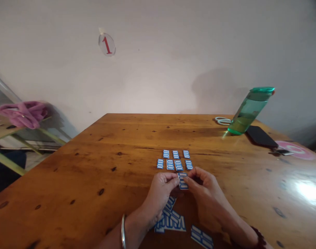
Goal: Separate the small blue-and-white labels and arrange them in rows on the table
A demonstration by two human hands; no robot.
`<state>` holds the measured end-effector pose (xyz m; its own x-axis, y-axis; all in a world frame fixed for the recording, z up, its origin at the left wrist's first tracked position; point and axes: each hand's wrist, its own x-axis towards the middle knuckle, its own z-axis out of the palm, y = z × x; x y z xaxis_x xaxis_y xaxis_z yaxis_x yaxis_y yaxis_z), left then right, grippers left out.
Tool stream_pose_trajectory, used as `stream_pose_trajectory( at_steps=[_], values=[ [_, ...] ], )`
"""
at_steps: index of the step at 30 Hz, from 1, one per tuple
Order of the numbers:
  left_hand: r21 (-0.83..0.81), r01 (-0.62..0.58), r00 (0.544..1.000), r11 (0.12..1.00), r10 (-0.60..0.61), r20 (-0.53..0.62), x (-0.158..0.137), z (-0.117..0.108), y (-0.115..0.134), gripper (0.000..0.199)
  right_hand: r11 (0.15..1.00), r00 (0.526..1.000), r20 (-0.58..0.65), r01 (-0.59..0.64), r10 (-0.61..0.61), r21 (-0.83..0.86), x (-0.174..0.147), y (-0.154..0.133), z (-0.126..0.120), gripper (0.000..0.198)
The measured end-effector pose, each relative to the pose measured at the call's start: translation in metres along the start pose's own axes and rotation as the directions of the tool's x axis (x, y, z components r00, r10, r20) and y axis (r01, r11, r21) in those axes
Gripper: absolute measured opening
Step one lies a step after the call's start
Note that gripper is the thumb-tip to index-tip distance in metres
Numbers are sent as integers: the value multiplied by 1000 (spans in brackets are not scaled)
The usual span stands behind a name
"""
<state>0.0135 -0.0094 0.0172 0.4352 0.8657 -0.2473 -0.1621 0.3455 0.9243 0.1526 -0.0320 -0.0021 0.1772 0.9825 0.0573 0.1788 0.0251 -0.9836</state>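
Between the fingertips of both hands is a small sheet of blue-edged white labels (183,182). My left hand (161,186) pinches its left edge, and my right hand (204,186) pinches the right edge. Just beyond them, several similar small label pieces (169,164) lie in two rows on the table. A loose, overlapping pile of label sheets (175,222) is partly hidden beneath my left wrist. Another label sheet (202,237) lies apart from the pile, below my right hand.
The wooden table (95,159) reaches back to a pale wall. At the far right are a green bottle (248,112), a white cable loop (222,120), a dark flat device (261,136) and a pink round mat (301,151). A pink cloth (25,114) lies off to the left.
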Motion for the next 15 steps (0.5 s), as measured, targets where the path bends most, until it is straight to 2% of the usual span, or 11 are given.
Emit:
stream_pose_trajectory(
  at_steps=[15],
  values=[
    [-31, 13, 1000, 999, -13, 2, 1, 0, -3, 29, 998, 999, -15, 29, -30, -47, -1, -3, 2, 23]
  ],
)
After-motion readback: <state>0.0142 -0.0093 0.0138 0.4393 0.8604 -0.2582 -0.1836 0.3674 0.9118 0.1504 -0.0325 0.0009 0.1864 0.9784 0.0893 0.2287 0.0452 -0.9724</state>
